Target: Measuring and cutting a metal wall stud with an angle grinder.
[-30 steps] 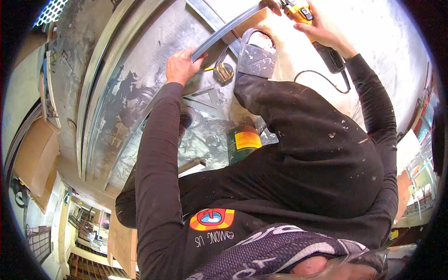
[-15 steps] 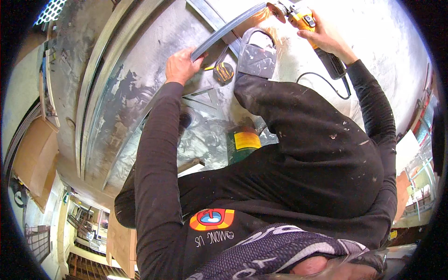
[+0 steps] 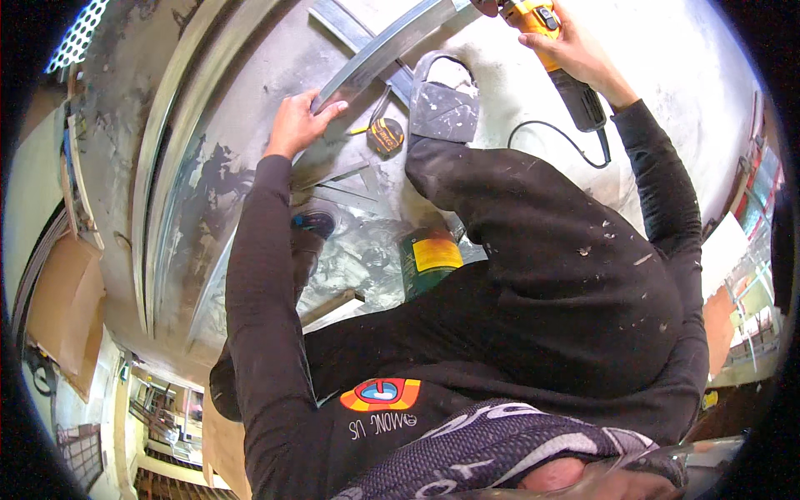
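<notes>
My left hand (image 3: 302,122) is closed on the near end of a grey metal channel (image 3: 379,60), which slants away up to the right. In my right hand (image 3: 581,57) is a yellow and black angle grinder (image 3: 575,96), its black cord trailing behind. The grinder's disc (image 3: 486,7) is partly cut off by the upper edge, close to the channel's far end. No sparks show there. My slippered foot (image 3: 446,104) stands between the channel and the grinder. A tape measure (image 3: 385,137) lies on the floor beside the channel, near my left hand.
Long metal profiles (image 3: 158,167) lie along the left. Another metal piece (image 3: 337,29) rests beyond the channel. A triangular set square (image 3: 350,185), a green can with a yellow label (image 3: 435,255) and a short offcut (image 3: 333,307) are on the floor near my legs. Cardboard (image 3: 67,308) stands far left.
The sparks at the disc have stopped. My left hand has shifted left and the channel has turned to show its broader face. The grinder has moved slightly up and left.
</notes>
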The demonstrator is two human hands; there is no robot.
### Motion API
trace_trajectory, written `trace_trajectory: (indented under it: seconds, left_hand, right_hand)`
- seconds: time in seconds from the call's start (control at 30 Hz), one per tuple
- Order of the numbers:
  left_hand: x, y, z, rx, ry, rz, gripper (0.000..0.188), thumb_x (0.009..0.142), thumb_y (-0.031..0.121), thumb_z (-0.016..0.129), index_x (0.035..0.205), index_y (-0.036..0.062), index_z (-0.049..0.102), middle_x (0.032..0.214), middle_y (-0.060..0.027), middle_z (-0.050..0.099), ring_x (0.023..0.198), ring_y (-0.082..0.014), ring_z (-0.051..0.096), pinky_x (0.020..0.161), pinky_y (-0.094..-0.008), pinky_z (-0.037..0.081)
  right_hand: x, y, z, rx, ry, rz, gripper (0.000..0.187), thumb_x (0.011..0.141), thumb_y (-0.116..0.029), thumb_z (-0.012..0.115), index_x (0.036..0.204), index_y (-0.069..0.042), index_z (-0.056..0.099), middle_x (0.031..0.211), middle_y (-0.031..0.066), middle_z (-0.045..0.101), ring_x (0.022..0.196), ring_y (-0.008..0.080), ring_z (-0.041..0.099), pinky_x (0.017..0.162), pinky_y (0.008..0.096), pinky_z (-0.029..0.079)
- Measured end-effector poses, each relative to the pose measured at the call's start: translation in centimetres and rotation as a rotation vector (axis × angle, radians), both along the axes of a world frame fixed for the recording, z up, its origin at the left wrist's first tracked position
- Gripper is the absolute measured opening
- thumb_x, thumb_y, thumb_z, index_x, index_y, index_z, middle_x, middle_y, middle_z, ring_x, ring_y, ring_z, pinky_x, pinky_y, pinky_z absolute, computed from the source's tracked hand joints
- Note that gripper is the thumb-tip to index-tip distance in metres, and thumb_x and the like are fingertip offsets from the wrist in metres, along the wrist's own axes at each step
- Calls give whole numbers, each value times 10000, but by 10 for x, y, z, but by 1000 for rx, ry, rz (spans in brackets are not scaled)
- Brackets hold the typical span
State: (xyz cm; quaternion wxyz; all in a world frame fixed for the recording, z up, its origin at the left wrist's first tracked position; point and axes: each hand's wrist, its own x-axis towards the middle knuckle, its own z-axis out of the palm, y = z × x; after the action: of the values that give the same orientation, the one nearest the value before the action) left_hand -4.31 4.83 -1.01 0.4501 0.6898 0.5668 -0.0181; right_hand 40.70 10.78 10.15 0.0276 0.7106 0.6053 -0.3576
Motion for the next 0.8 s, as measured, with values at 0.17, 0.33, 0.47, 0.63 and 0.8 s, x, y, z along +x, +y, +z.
trace_trajectory:
  seconds: [0.17, 0.33, 0.47, 0.63, 0.8]
  left_hand:
    - [-2, -11, 5, -52, -58, -36, 421, 893, 401, 745, 1022, 0, 733, 842, -210, 716, 727, -259, 695, 699, -383, 514]
    - [-5, -14, 10, -37, -281, 43, 448, 861, 479, 753, 962, 43, 740, 793, -192, 696, 696, -361, 659, 655, -427, 498]
    - [4, -16, 14, -65, -76, -20, 438, 864, 478, 750, 942, 48, 736, 790, -181, 695, 705, -358, 662, 655, -431, 496]
    - [14, -24, 23, -53, -56, -36, 466, 879, 459, 740, 992, 7, 727, 771, -195, 675, 646, -303, 644, 630, -407, 482]
    - [14, -29, 12, 3, -109, -1, 448, 858, 476, 752, 941, 36, 729, 780, -195, 683, 701, -353, 662, 652, -435, 497]
  right_hand:
    - [7, -16, 6, -137, 141, -115, 1050, 782, -410, 802, 1504, 133, 267, 1339, 328, 557, 1252, 380, 573, 1054, 388, 450]
    - [32, -49, -13, -102, 88, -26, 943, 847, -556, 758, 1568, -136, 317, 1160, 142, 669, 969, 235, 692, 808, 359, 588]
    - [22, -51, -5, -175, 87, -19, 925, 849, -538, 757, 1565, -141, 325, 1142, 134, 670, 950, 230, 688, 806, 364, 587]
    - [17, -51, -1, -188, 63, -6, 915, 847, -500, 774, 1552, -114, 338, 1150, 134, 676, 939, 222, 686, 800, 342, 580]
    - [19, -46, -11, -102, 48, 113, 921, 850, -480, 781, 1554, -93, 331, 1144, 147, 676, 952, 241, 689, 809, 343, 572]
